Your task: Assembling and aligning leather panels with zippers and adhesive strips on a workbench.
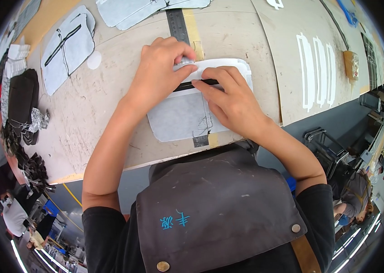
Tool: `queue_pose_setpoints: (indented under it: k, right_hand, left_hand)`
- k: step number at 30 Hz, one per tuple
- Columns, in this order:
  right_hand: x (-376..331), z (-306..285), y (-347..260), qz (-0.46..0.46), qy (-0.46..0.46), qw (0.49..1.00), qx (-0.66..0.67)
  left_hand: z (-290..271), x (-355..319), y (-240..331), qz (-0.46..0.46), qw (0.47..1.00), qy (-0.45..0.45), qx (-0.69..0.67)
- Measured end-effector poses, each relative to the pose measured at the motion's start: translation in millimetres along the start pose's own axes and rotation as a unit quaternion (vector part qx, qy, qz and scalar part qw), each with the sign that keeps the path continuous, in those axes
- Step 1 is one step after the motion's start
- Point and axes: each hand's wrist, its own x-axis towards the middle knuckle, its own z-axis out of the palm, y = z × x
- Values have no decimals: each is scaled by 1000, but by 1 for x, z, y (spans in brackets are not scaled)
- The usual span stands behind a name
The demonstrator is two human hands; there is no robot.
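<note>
From the head camera, both hands are pressing on a grey cloth piece (180, 116) that lies flat on the table (110, 100), close to the near edge and right in front of the person. A black zip (196, 84) runs across the top part of the cloth, with a white strip (228, 63) above it. The left hand (160, 75) has its fingers bent, and the fingertips pinch down at the left end of the zip. The right hand (228, 98) lies mostly flat, and its fingers push on the zip from the right side. The two hands nearly touch. A metal ruler (177, 25) lies under the cloth and sticks out beyond the hands. More grey cloth pieces (67, 48) lie far off to the left. The person wears a dark apron (214, 204).
</note>
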Motion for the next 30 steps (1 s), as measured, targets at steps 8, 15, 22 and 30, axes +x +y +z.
queue_pose_setpoints:
  k: [8,15,22,30]
  right_hand:
    - [-3,-2,1,33,-8,999,5]
    - [-1,-5,-1,33,-33,994,-94]
    - [-4,-7,1,41,-72,994,-77]
    - [-18,-24,5,71,-159,978,-119]
  left_hand:
    - [-9,-37,-11,-47,996,66,41]
    - [-27,-59,-10,-118,988,65,70]
    - [19,-61,16,95,977,-49,186]
    - [4,-89,6,24,960,-78,267]
